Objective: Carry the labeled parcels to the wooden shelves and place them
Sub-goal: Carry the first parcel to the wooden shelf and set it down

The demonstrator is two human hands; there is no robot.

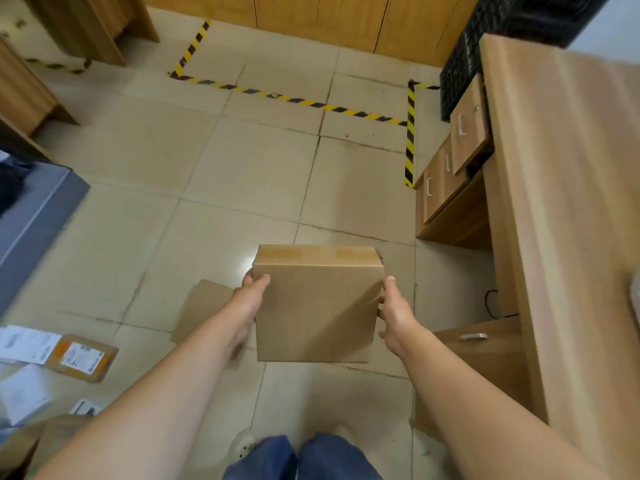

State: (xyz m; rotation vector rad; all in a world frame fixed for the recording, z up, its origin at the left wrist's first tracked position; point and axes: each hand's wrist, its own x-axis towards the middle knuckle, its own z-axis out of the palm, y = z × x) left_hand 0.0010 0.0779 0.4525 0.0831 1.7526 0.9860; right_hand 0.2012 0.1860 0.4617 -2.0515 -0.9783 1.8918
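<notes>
One plain box (317, 306) held above the floor (173, 185). Left hand (247, 299) and right hand (394, 313) grip its sides, fingers closed on it. One labeled parcel (81, 356) lies on the floor, lower left.

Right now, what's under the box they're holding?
A flat cardboard sheet lies on the tiled floor below the cardboard box, which the left hand and right hand grip. The box hides the sheet's middle, and its own underside.

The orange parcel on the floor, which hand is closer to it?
Left. The left hand grips the box's left side, toward the orange parcel; the right hand is across the box.
</notes>
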